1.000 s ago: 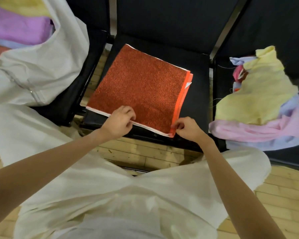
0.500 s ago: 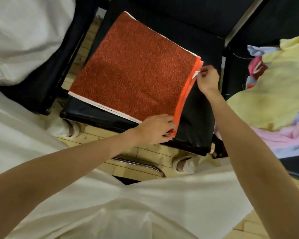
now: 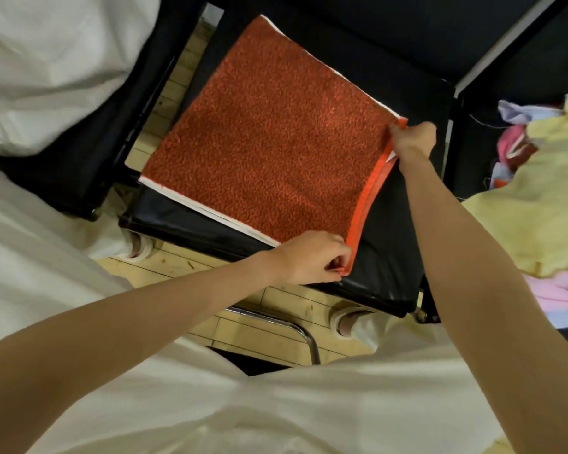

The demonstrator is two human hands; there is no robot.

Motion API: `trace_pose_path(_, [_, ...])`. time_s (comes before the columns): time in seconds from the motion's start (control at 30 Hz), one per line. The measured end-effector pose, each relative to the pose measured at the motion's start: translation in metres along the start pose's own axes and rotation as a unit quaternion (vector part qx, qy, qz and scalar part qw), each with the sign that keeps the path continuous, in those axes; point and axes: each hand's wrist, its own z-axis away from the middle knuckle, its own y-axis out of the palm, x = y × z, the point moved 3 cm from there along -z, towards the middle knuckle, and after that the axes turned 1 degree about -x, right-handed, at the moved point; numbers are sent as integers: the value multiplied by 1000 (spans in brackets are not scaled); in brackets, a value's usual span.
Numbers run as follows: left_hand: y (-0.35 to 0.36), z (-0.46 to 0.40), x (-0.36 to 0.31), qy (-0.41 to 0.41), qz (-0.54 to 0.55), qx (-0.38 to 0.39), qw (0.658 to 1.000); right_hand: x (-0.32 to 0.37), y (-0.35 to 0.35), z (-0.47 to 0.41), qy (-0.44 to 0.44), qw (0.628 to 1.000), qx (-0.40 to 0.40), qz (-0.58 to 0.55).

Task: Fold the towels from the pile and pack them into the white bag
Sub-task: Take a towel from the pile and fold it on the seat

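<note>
An orange towel (image 3: 269, 152) with a bright orange right edge lies folded flat on the black chair seat (image 3: 387, 250) in the middle. My left hand (image 3: 312, 257) pinches the towel's near right corner. My right hand (image 3: 410, 139) pinches its far right corner. The white bag (image 3: 56, 63) sits on the chair at the upper left; its opening is out of view. The pile of towels (image 3: 532, 204), yellow on top with pink and pale blue under it, lies on the chair at the right.
Three black chairs stand side by side with narrow gaps. Wooden floor (image 3: 266, 329) and a chrome chair leg (image 3: 295, 326) show below the middle seat. My white clothing fills the bottom of the view, and shoes (image 3: 345, 319) peek out under the seat.
My left hand slid right along the near edge to the towel's near right corner. My right hand went from that corner up to the far right corner. The camera tilted down and closer.
</note>
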Motion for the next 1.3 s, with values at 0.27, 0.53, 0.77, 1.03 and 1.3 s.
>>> trace_pose_path(0.27, [-4,-1,0,-17,34,4,999,-5,-3,-7,-23,999,-19,34])
trace_pose_path(0.53, [-1,-2,1,-19,13,6,1000,-15,-4,-11,-5,996,-40,77])
trace_pose_path(0.77, [-1,-11,-5,-31,-56,27,998,-17,-6,-5,2,993,-35,111])
trace_pose_path(1.03, [-12,-22,-10,-149,63,100,982,-24,-22,-10,-26,998,15,62])
trace_pose_path(1.3, [-41,-12,-41,-159,273,163,935,-43,-61,-9,109,943,-38,-313])
